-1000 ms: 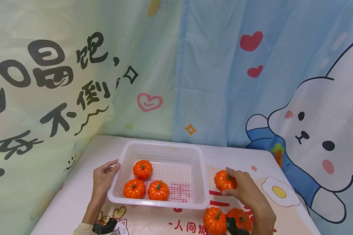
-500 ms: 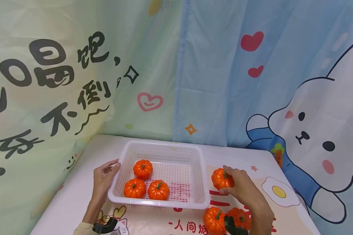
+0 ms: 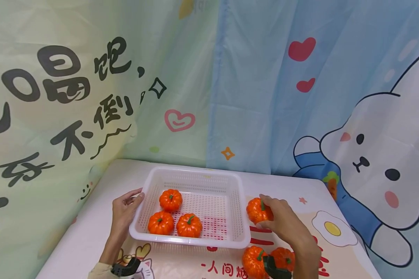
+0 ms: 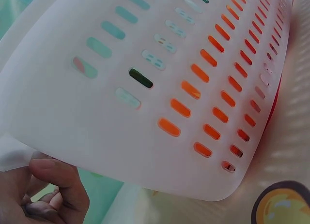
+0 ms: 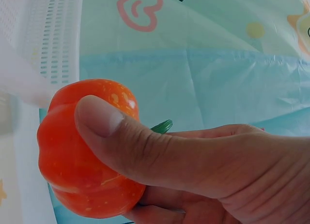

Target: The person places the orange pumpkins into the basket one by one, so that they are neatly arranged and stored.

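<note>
My left hand [image 3: 123,211] grips the left rim of a white plastic basket [image 3: 192,241] with slotted walls. Seen from the left wrist, the thumb and curled fingers pinch the edge of the basket wall [image 4: 116,151]. Inside the basket, towards its left side, sit three small orange pumpkins [image 3: 189,225] with green stems. Just outside the basket's right wall, my right hand [image 3: 284,221] holds another pumpkin [image 3: 256,210]. The right wrist view has the thumb pressed across this pumpkin [image 5: 72,151], the other fingers partly hidden behind it.
Two more pumpkins lie close together near the front right: one pumpkin [image 3: 253,261] to the left, the other pumpkin [image 3: 284,257] partly covered by the wrist strap. A printed cloth [image 3: 171,259] covers the table. Behind it hangs a patterned curtain [image 3: 244,97].
My right hand has moved a little left with its pumpkin, closer to the basket. The left hand keeps its hold on the rim, and the basket stays in place.
</note>
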The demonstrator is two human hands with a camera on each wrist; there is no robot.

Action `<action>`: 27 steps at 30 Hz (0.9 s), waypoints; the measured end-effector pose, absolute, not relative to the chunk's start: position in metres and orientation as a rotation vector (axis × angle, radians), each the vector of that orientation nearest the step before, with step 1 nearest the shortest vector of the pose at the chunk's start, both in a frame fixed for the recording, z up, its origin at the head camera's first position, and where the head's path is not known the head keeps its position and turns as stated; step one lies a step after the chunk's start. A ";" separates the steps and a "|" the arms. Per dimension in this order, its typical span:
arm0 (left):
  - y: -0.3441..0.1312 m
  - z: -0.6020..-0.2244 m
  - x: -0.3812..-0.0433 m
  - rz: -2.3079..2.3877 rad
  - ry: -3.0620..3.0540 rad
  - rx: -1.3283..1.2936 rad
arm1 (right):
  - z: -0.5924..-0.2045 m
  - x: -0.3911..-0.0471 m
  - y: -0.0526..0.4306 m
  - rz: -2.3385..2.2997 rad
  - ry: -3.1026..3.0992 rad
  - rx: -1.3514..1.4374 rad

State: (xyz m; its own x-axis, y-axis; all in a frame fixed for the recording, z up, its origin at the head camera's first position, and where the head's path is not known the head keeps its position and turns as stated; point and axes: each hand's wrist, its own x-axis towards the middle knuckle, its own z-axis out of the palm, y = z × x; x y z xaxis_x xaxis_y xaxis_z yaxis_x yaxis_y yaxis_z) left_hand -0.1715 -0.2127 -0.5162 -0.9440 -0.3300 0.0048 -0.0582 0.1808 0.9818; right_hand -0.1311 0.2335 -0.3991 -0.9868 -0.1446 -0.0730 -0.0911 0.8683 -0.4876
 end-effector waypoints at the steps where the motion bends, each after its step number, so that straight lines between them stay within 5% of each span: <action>1: -0.213 -0.516 -0.172 -1.845 -2.236 0.375 | -0.399 -0.131 0.233 -0.760 2.930 -0.187; 27: -0.212 -0.517 -0.172 -1.864 -2.214 0.368 | -0.395 -0.135 0.206 -0.817 2.926 -0.270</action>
